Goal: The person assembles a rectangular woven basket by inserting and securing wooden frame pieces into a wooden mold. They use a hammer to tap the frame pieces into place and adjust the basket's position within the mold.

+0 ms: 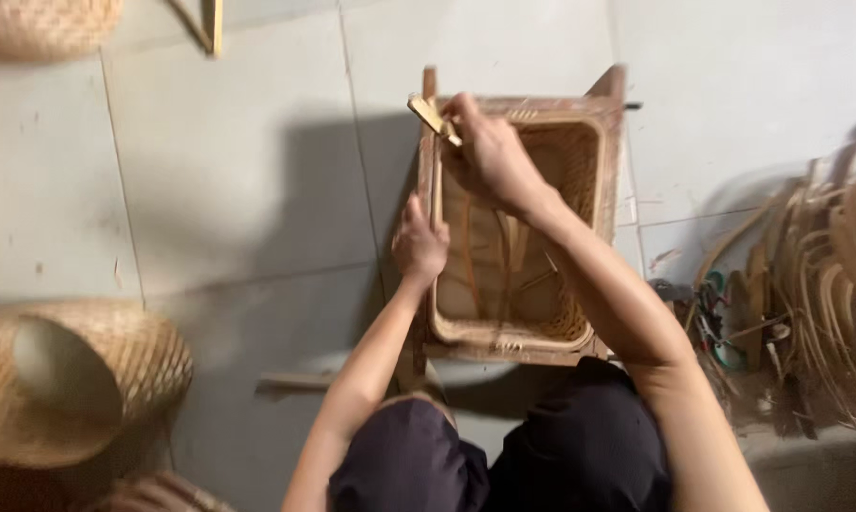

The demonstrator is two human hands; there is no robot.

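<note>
While the left hand [418,245] clamps its fingers on the woven basket's [580,161] left rim, the right hand [490,156] reaches across it. Its fingers are clamped on a bamboo strip [432,117] at the far-left corner, above the wooden frame [610,87].

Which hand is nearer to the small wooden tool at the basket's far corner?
Right. The right hand holds the wooden tool; the left hand grips the basket rim lower down, apart from it.

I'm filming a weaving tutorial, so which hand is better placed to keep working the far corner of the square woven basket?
Right, probably. The right hand is already at the far-left corner of the square woven bamboo basket, gripping a short pale wooden tool. The left hand is busy clasping the basket's left rim.
</note>
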